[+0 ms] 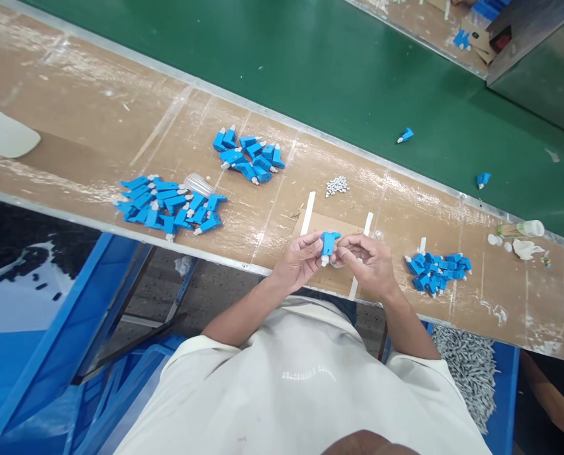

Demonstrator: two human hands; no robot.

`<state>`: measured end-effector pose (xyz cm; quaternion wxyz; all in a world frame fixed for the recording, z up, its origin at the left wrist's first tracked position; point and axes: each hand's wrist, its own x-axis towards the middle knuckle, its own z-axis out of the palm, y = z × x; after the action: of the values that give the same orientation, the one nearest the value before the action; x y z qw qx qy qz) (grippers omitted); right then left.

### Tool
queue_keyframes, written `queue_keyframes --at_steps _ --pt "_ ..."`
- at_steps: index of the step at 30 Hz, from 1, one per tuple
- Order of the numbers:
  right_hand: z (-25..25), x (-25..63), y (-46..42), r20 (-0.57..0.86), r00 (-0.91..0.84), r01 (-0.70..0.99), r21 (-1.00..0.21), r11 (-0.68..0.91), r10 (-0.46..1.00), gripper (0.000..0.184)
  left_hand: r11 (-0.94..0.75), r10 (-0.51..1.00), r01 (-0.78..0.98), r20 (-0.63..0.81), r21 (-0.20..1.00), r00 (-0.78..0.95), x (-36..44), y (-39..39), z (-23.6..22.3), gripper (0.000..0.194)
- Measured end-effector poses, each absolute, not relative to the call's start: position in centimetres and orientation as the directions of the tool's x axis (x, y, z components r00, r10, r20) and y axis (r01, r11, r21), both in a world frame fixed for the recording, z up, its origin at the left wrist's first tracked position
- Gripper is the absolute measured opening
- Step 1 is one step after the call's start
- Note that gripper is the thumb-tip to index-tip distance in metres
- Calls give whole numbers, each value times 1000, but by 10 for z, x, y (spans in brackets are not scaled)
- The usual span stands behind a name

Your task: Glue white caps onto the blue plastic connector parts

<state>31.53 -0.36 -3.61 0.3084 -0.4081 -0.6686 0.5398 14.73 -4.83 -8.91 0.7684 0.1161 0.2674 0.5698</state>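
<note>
Over the brown work surface, my left hand pinches a small blue plastic part with a whitish tip pointing toward me. My right hand is close against the part's right side, thumb and fingertips pressed together. Whatever lies between those fingertips is too small or too hidden to name. Beneath both hands is a cardboard sheet with white tape strips at its sides. Just beyond it lies a small heap of grey pieces.
Similar blue parts lie in piles at left, upper left and right. Two more rest on the green belt. A clear bottle lies at right. Below the table's edge, a blue bin holds many grey pieces.
</note>
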Motion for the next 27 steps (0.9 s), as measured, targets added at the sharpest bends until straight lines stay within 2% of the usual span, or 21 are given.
queue_keyframes --at_steps 4,9,15,22,27 --pt "-42 311 -11 -152 -416 91 -988 -125 896 34 167 968 -794 -252 584 19 145 -48 -89 53" --pt "-47 304 -15 -200 -379 -6 -976 -218 904 37 66 970 -716 -212 695 -116 143 -47 -92 51" --pt "-48 298 -19 -155 -370 -51 -981 -187 916 29 -4 976 -648 -139 761 -169 144 -49 -100 49" --pt "-47 297 -21 -128 -336 55 -992 -116 933 33 -67 976 -557 -63 828 -211 143 -49 -106 51" --pt "-46 296 -26 -83 -262 137 -989 -48 962 33 -134 960 -415 14 900 -279 144 -52 -106 47"
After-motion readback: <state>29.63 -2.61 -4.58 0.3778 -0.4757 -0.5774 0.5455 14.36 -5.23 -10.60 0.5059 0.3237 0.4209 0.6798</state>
